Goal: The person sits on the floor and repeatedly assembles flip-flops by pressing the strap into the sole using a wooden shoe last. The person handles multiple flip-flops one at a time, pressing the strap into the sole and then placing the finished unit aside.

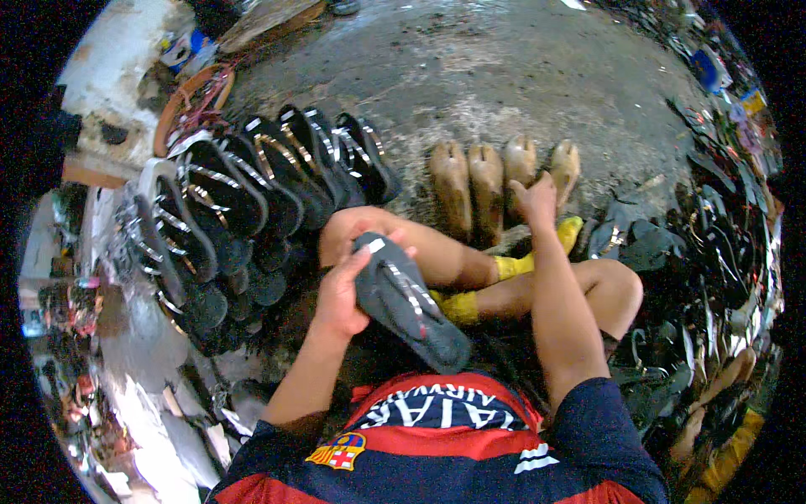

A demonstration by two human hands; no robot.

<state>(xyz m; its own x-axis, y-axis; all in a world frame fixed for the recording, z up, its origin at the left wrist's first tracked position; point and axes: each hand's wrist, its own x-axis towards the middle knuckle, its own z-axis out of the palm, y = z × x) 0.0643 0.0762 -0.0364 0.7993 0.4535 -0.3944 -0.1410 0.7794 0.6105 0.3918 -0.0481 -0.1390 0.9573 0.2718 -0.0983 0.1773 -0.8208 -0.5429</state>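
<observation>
Down on the concrete floor (pixel 504 76) the person sits cross-legged in yellow socks (pixel 512 267), and their left hand (pixel 342 290) has its grip clamped on the heel end of a dark grey flip-flop (pixel 407 302) with a shiny metallic strap; the sandal lies slanted across the lap, toe end pointing down toward the striped jersey (pixel 445 445). Their right hand (pixel 536 200) is stretched out past the knee, fingers loosely apart and holding nothing, resting at the near ends of four tan wooden shoe lasts (pixel 470 189) standing side by side on the floor. To the person's left, a fanned row of finished black sandals (pixel 252 185) with silver straps overlaps in a curve. On their right, a loose heap of dark soles and straps (pixel 714 277) lies against the knee.
</observation>
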